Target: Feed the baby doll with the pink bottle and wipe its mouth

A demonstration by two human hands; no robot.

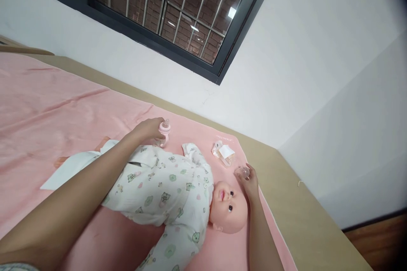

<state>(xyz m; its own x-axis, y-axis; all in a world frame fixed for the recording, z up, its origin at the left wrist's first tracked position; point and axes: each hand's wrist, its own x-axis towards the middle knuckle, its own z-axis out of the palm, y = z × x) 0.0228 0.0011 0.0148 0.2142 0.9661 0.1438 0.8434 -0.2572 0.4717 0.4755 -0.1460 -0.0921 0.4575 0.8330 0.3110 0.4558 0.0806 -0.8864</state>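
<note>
My left hand [151, 129] is wrapped round a small baby bottle [165, 128] with a pink collar, a pink handle and a clear teat on top. The bottle is just past the body of a baby doll [168, 182], which lies on its back in a white printed outfit with its head to the right. In my right hand [251, 184], near the top of the doll's head, is a clear domed bottle cap [244, 172]. My left forearm crosses over the doll's legs and hides part of them.
A clear plastic packet with a white piece [225, 152] lies beyond the doll's head. The pink mat [47, 97] covers much of the wooden-coloured table [286, 203]. White walls and a dark-framed, barred window [168, 4] stand behind it.
</note>
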